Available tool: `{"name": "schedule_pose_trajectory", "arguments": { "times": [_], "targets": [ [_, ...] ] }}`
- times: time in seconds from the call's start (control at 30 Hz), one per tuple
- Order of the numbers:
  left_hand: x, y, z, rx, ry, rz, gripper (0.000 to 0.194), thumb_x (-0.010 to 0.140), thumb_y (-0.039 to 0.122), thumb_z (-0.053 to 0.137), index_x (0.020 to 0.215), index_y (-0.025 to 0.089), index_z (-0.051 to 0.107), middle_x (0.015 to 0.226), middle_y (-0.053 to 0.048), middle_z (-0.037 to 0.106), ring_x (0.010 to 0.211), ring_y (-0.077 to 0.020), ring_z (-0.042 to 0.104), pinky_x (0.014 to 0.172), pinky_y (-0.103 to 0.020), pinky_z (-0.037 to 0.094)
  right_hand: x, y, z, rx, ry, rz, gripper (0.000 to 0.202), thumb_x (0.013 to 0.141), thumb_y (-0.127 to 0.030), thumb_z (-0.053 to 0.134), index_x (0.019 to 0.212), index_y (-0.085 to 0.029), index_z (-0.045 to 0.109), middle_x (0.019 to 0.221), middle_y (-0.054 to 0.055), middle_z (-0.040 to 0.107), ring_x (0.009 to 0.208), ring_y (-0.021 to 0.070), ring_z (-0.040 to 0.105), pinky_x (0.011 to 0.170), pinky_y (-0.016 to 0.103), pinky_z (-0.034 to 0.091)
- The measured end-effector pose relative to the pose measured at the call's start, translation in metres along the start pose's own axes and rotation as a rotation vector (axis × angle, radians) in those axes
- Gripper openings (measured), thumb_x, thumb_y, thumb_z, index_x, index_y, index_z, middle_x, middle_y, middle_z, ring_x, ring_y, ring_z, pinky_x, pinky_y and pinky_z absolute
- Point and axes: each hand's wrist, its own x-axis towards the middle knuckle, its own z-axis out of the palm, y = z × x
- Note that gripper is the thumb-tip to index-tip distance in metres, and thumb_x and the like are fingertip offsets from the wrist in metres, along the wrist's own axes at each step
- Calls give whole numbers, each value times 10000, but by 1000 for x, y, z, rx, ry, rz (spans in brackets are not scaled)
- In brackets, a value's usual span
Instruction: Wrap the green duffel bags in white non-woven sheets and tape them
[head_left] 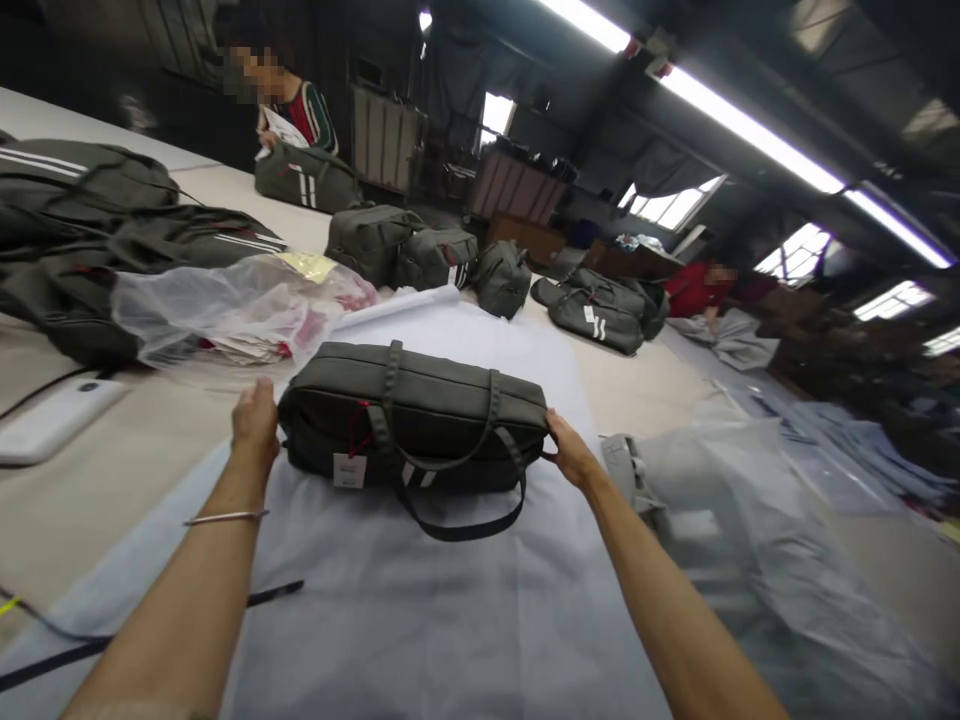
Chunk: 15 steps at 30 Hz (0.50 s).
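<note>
A dark green duffel bag (442, 410) lies lengthwise in front of me on a pale cloth sheet (420, 600). Two strap handles hang over its near side, along with a white paper tag (349, 470) on a red cord and two short white stripes. My left hand (256, 425) is closed at the bag's left end, its fingertips partly hidden. At the opposite end, my right hand (571, 450) pinches the bag's corner between thumb and fingers. A thin bracelet (225, 517) circles my left wrist.
More dark duffel bags (596, 310) stand along the table, with others heaped at left. Clear plastic bags (217, 305) lie beyond my left hand, near a white device (60, 420). Plastic sheeting (735, 540) covers the right side. Co-workers (319, 115) stand at the far edges.
</note>
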Motion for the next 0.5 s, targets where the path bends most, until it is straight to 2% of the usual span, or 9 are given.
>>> {"name": "schedule_pose_trajectory", "arguments": {
  "times": [0.03,0.1,0.17,0.23,0.3,0.37,0.5],
  "targets": [
    [-1,-9,1,-22,-77,-87,358,968,385,417,790,127,589,728,-46,641,852,-225,606,891,-527,513,-2,-2,0,-3,-18,3,499,833,-666,508,1217,-353,564,1462,-2,468,1296,230,428,896,421,497],
    [-5,-17,4,-63,-200,-255,436,962,450,389,759,132,607,659,-53,635,777,-241,635,783,-487,560,-5,-8,1,-2,-41,-1,522,832,-654,529,1253,-345,537,1488,1,434,1315,227,400,898,401,497],
    [-6,-16,6,-90,-264,-336,450,923,518,434,822,135,648,722,-76,678,844,-276,658,780,-470,565,-9,-12,2,4,-47,-21,540,839,-649,525,1282,-341,519,1509,3,405,1329,228,384,896,387,501],
    [-4,-9,7,-111,-296,-386,473,878,578,485,941,151,677,864,-91,719,1000,-298,645,864,-460,544,-15,-13,3,2,-36,-48,549,843,-642,522,1302,-340,511,1499,12,418,1327,238,392,878,387,514],
    [-2,-3,8,-122,-325,-412,539,856,618,491,1051,151,677,1017,-113,722,1127,-308,600,939,-460,507,-20,-9,3,5,-6,-64,558,836,-634,535,1311,-342,510,1471,22,457,1311,254,420,846,393,533],
    [-5,0,9,-130,-361,-405,580,853,626,482,1101,138,672,1102,-132,708,1154,-311,589,953,-460,497,-23,-1,2,21,42,-64,575,822,-628,556,1320,-346,506,1451,27,484,1289,266,455,820,395,549],
    [-18,-6,15,-151,-410,-298,467,865,515,485,1123,174,672,1142,-92,709,1123,-280,614,972,-438,487,-20,17,-2,3,129,-81,619,826,-632,541,1367,-343,461,1455,32,486,1279,262,490,827,384,562]
  ]
}}
